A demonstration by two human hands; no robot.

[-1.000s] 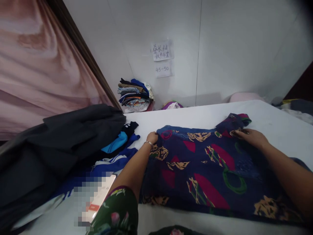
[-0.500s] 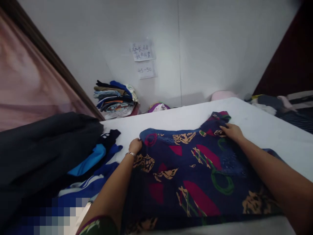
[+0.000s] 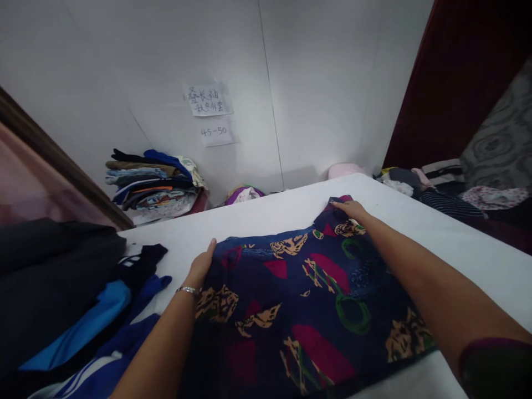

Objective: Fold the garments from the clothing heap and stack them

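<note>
— One patterned shirt (image 3: 307, 310) lay spread on the white tabletop (image 3: 266, 221), toward its near edge. Part of the shirt's near side ran out of view.

— What was to the left of it?

— Nearest was a striped blue garment (image 3: 112, 360), then a light-blue garment (image 3: 93, 318), then a dark coat (image 3: 50, 266), heaped over the tabletop's left side so that the edge there was hidden.

— Who was touching the shirt?

— A person, at two places. The left hand (image 3: 201, 269) was at the shirt's far left corner, thumb up, with a bracelet (image 3: 189, 290) on the wrist. I couldn't tell whether its fingers gripped the cloth; they were out of sight.

— And farther off?

— The right hand (image 3: 353, 212) had the shirt's narrow far end pinched, that end pointing toward the tabletop's far right corner.

— Beyond that?

— Clothes in a stack (image 3: 153, 180) stood past the far edge, toward its left end. A purple bundle (image 3: 245, 194) sat past the middle of that edge, and a jumbled pile (image 3: 444, 191) lay beyond the right edge.

— At the very back?

— A pale wall (image 3: 324, 83) bore two handwritten notes (image 3: 210, 100), the lower one reading 45-50.
</note>
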